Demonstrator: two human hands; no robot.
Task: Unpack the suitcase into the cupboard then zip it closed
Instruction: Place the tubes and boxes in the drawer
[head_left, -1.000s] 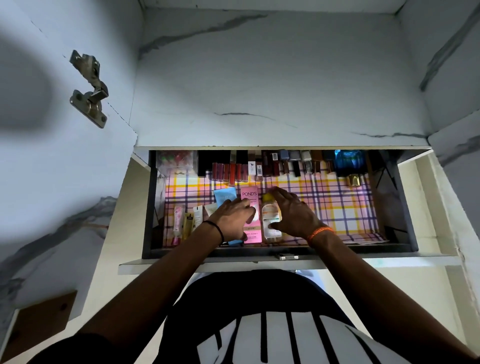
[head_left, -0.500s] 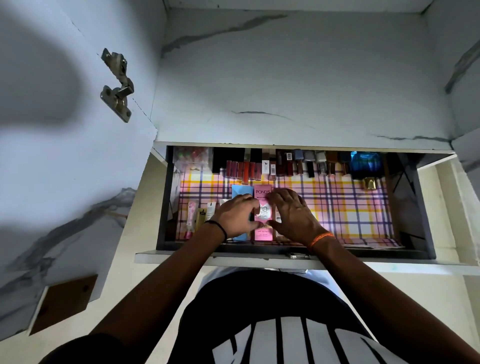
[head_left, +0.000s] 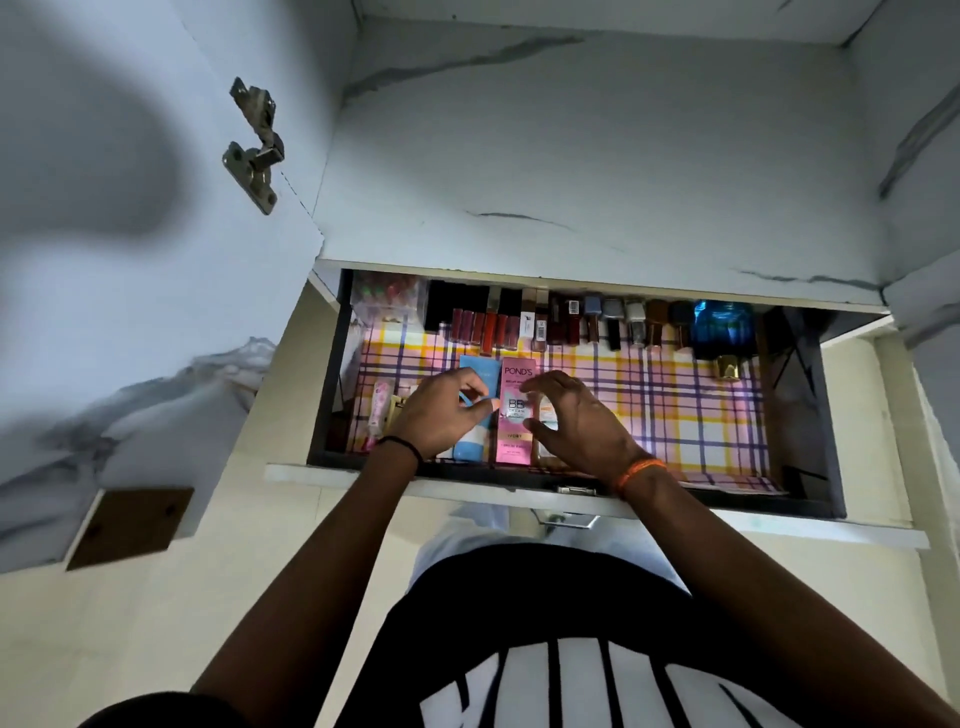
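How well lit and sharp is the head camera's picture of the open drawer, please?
Head view: the checked drawer liner glows brightly near the right hand, while the drawer's dark side walls fall into shadow; a broad soft shadow lies on the marbled cupboard door; wide-angle bending curves the edges; the pink Pond's carton reads sharply.

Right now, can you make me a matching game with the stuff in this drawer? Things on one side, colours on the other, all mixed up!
Things:
1. Pond's box
2. tube under the left hand
3. band on the right wrist
4. big bottle at the back right of the drawer

Colours:
A. orange
B. deep blue
C. pink
D. light blue

Pairs: 1-C, 2-D, 3-A, 4-B
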